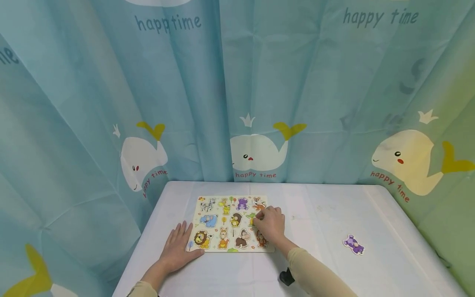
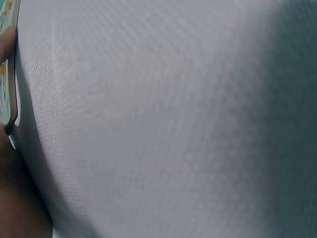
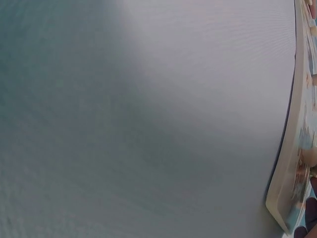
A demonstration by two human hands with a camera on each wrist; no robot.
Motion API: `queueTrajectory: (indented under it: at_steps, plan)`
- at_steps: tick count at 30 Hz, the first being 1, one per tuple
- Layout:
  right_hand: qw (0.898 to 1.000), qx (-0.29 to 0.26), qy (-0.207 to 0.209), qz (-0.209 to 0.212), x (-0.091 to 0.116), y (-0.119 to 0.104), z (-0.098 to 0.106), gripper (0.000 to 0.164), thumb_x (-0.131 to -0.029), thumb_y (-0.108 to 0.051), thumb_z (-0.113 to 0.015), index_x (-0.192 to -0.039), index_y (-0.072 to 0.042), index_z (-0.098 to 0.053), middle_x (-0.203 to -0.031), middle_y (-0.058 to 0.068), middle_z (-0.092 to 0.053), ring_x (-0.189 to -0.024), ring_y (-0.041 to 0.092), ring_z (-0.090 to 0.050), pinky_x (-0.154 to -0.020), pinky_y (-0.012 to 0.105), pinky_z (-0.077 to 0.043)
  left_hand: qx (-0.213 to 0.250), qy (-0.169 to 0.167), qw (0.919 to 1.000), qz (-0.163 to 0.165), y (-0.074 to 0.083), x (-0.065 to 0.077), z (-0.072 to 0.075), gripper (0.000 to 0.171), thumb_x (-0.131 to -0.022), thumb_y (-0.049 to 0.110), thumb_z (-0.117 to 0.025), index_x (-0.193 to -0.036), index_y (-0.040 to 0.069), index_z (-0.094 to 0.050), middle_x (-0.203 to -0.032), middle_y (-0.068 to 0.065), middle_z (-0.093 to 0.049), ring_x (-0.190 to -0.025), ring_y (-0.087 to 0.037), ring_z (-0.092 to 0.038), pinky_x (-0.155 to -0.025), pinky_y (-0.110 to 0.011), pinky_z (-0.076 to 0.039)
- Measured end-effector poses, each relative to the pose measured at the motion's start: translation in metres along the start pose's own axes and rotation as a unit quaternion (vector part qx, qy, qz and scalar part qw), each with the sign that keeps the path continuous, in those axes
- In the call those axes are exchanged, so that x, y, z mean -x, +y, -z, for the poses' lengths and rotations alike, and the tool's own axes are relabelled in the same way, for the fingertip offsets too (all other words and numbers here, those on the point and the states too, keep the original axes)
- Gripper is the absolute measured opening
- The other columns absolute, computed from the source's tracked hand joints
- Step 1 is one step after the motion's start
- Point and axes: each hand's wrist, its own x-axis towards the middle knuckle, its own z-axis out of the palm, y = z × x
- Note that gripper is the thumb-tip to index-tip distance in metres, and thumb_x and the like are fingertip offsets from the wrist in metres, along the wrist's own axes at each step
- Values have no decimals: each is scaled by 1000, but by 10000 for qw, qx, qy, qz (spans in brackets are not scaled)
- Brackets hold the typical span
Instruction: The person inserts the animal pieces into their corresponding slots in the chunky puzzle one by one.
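A cream puzzle board (image 1: 216,233) with several colourful animals lies on the white table. My left hand (image 1: 178,247) rests flat at its left side, fingers spread on the tabletop and thumb over the lower left corner. At the board's right side my right hand (image 1: 272,225) pinches the green crocodile piece (image 1: 250,217) between thumb and fingers. Part of that piece is hidden by the hand, which also overlaps the monkey piece (image 1: 261,239). In the right wrist view only the board's edge (image 3: 287,183) and some fingertips show; the left wrist view catches the board's edge (image 2: 12,89) at far left.
Apart from the board, a purple hippo piece (image 1: 354,245) lies on the table (image 1: 319,222) to the right. A small black object (image 1: 286,277) sits beside the right sleeve. Behind the table's far edge hangs a blue curtain (image 1: 200,103) with whales on it.
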Motion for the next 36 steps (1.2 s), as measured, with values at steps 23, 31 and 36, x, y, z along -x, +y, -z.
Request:
queueTrajectory:
  at_steps: [23, 31, 36]
  plan:
    - [10000, -10, 56, 12, 1, 1, 0, 13, -82, -25, -83, -75, -20, -73, -85, -5, -58, -94, 24, -48, -80, 44, -40, -172, -175, 9996, 114, 10, 3, 10, 111, -84, 65, -70, -161, -1, -24, -168, -25, -12, -155, -44, -3, -124, -59, -1]
    - [10000, 82, 5, 32, 1, 1, 2, 14, -82, -27, -84, -76, -21, -74, -83, -6, -57, -92, 23, -48, -79, 43, -40, 107, 179, 9996, -175, 6, 5, 3, 110, -83, 64, -71, -158, -4, -28, -165, -30, -15, -154, -47, -5, -123, -62, 0]
    - [9998, 171, 12, 94, 1, 2, 3, 13, -82, -28, -85, -78, -21, -75, -82, -6, -57, -91, 22, -48, -77, 42, -39, 75, 144, 9998, -144, 4, 4, 2, 111, -84, 66, -70, -159, -3, -27, -166, -29, -14, -154, -46, -4, -123, -61, 0]
